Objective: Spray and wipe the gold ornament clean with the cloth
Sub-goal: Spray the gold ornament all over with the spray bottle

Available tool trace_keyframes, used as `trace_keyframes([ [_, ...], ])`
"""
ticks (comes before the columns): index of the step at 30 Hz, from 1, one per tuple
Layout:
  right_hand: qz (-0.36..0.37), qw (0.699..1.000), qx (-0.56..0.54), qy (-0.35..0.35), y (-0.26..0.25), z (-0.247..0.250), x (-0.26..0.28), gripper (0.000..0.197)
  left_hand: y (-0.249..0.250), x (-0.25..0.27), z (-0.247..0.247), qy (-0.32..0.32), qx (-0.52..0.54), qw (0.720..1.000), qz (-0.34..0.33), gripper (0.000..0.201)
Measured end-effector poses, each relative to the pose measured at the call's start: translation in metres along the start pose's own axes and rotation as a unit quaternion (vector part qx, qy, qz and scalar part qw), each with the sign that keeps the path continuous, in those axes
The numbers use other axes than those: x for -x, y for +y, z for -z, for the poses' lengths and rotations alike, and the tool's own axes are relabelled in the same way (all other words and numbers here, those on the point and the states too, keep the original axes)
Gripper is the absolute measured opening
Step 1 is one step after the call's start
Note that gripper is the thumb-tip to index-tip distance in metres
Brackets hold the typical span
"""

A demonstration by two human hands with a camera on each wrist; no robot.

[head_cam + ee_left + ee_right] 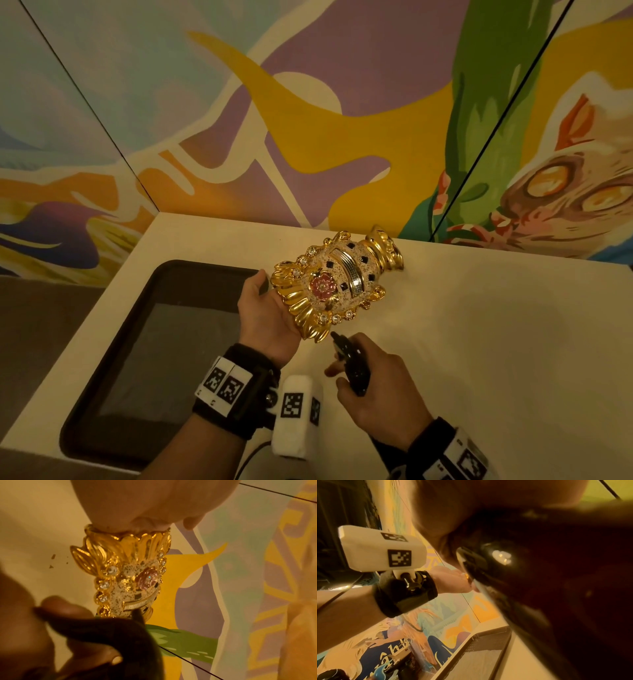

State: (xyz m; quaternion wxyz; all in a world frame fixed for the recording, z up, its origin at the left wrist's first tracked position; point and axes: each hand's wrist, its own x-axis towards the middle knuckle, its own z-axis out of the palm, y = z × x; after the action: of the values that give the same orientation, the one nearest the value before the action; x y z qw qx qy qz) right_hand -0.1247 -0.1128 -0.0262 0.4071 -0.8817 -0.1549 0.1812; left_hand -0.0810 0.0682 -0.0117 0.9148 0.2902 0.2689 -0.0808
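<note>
My left hand (265, 301) grips the gold ornament (337, 281) by its fluted base and holds it tilted above the white table, jewelled side up. In the left wrist view the ornament (126, 574) stretches away from my palm (145, 500). Just below it, my right hand (373, 387) holds a black spray bottle (352, 363) with a finger in front of the trigger. The nozzle points at the ornament's base from close by. A grey cloth (164, 353) lies flat in the black tray (85, 411) at the left. The bottle (522, 588) fills the right wrist view.
The white table (479, 342) runs right and forward from the hands. A painted wall (308, 120) rises straight behind its far edge. The tray (479, 653) sits near the table's left edge. A few dark specks (52, 561) lie on the tabletop.
</note>
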Motion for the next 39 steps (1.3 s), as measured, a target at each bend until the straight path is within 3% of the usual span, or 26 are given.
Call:
trace_keyframes([
  [5, -0.007, 1.000, -0.021, 0.008, 0.007, 0.002, 0.001, 0.048, 0.001, -0.004, 0.003, -0.005, 0.030, 1.000, 0.001, 0.073],
  [11, -0.019, 0.998, -0.026, 0.044, 0.021, 0.007, 0.004, 0.028, 0.005, -0.005, 0.001, 0.006, 0.031, 0.999, 0.003, 0.072],
  [17, -0.048, 0.991, -0.064, 0.107, 0.026, 0.030, -0.002, 0.046, 0.004, -0.004, 0.004, 0.010, 0.017, 1.000, 0.000, 0.072],
  [23, -0.075, 0.986, -0.065, 0.132, 0.031, 0.044, -0.008, 0.032, 0.002, -0.003, 0.008, 0.016, -0.001, 1.000, 0.002, 0.073],
  [27, -0.066, 0.984, -0.076, 0.144, 0.028, 0.051, -0.011, 0.044, 0.002, -0.002, 0.010, 0.019, -0.011, 1.000, 0.001, 0.073],
  [32, -0.053, 0.981, -0.067, 0.174, 0.031, 0.059, -0.017, 0.027, 0.001, -0.003, 0.014, 0.026, -0.026, 0.999, 0.003, 0.075],
  [36, -0.046, 0.982, -0.069, 0.171, 0.028, 0.063, -0.019, 0.036, 0.000, -0.003, 0.016, 0.023, -0.031, 0.999, 0.007, 0.076],
  [39, -0.036, 0.980, -0.061, 0.189, 0.029, 0.062, -0.019, 0.019, -0.001, -0.002, 0.016, 0.025, -0.040, 0.999, 0.004, 0.074],
])
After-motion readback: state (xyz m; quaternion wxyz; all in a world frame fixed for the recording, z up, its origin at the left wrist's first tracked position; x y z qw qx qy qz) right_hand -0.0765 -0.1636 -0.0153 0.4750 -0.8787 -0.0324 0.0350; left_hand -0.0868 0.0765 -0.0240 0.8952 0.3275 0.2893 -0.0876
